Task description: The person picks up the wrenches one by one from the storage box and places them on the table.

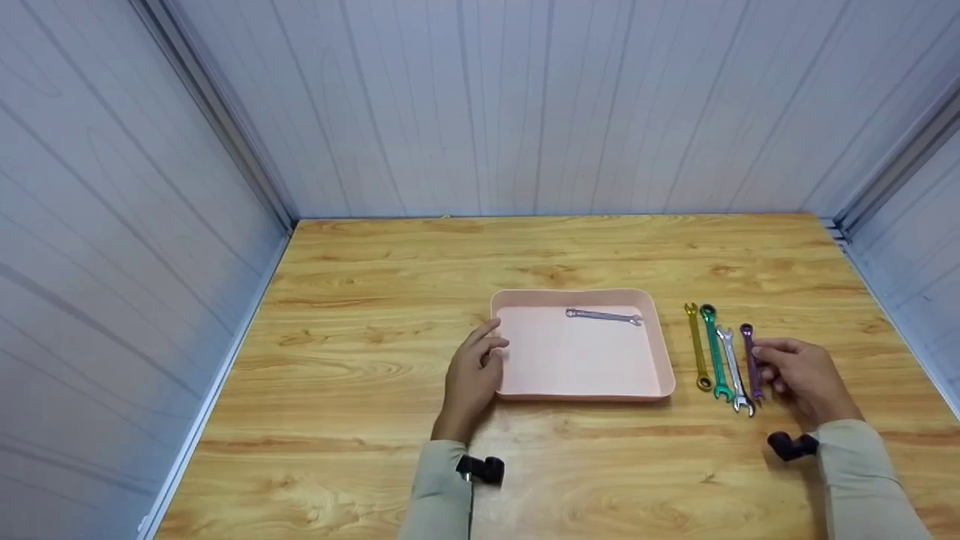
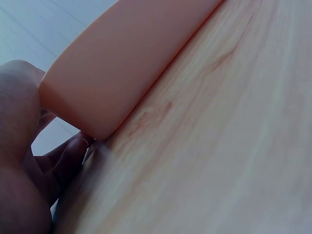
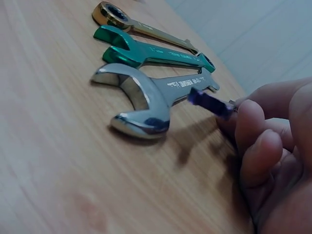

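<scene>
Near the left end of the pink tray [image 1: 585, 398], my left hand [image 1: 472, 379] holds its side wall, with bent fingers over the rim. The left wrist view shows fingertips at the bottom of the tray's corner. At the right, my right hand [image 1: 806, 379] pinches a purple wrench [image 1: 750, 356], its near end raised over its shadow in the right wrist view. Beside it lie a silver wrench [image 1: 733, 367], a green wrench [image 1: 714, 352] and a gold wrench [image 1: 697, 345], roughly side by side. Another silver wrench [image 1: 604, 316] lies inside the tray along the far side.
The wood-grain table [image 1: 360, 315] stretches left of the tray and toward the person. Pale panel walls [image 1: 525, 112] stand behind it and at both sides. A black wrist camera mount [image 1: 792, 446] sits at the right sleeve, and another [image 1: 481, 469] at the left.
</scene>
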`<state>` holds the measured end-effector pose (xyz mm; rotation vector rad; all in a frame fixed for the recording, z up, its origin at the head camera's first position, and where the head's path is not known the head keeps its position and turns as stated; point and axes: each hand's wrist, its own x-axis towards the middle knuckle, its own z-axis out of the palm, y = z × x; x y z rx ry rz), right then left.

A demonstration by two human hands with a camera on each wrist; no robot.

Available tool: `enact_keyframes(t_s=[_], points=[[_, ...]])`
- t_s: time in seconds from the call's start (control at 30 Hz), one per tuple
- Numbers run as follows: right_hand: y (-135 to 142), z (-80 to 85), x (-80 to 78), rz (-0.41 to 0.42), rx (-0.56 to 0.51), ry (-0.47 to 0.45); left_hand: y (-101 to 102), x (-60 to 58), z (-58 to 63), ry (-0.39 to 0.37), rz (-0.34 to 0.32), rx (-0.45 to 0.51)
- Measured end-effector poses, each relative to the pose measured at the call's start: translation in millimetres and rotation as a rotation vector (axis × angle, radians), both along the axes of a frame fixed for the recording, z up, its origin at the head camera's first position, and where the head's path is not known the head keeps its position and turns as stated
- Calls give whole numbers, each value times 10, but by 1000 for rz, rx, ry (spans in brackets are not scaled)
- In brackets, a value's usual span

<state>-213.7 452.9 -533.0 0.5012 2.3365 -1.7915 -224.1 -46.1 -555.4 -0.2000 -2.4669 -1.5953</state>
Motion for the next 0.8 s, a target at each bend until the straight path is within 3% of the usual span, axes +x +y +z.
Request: enact_keyframes(t_s=[0.33,0.7,0.8], points=[[-7,-31,-10,3,54,33,-2,3,-5,-13,6,5],[4,-63,7,-10,30,62,3,12,17,-1,7,-13],[9,-84,20,-32,-23,75,2,11,15,-5,8,-6]])
